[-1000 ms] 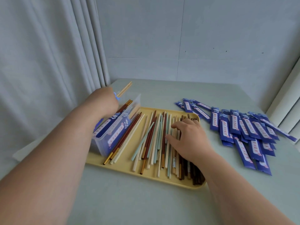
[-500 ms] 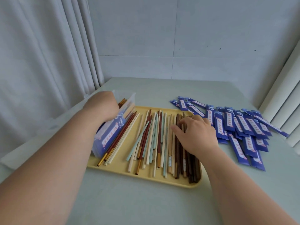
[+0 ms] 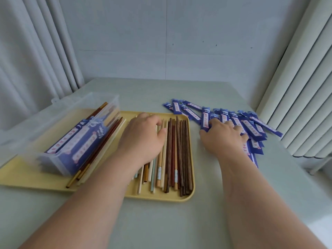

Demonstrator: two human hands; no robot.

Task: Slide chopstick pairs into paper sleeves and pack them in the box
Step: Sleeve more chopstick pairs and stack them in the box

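Note:
Several loose chopsticks (image 3: 179,159) in brown, cream and pale green lie lengthwise on a yellow tray (image 3: 190,195). My left hand (image 3: 143,139) rests palm down on them, thumb against a pale stick; its fingertips are hidden. A clear plastic box (image 3: 59,123) stands on the tray's left part and holds several sleeved pairs (image 3: 80,139). A few loose chopsticks lean along its right side. Blue paper sleeves (image 3: 251,126) lie scattered on the table right of the tray. My right hand (image 3: 222,139) lies on them with fingers spread.
The pale green table (image 3: 161,221) runs to a wall at the back. A grey curtain (image 3: 27,69) hangs at the left and a white ribbed radiator (image 3: 305,105) stands at the right edge. The box lid (image 3: 10,139) lies left of the box.
My left hand left the box and came down on the loose chopsticks. My right hand moved off the tray, rightward onto the blue sleeves.

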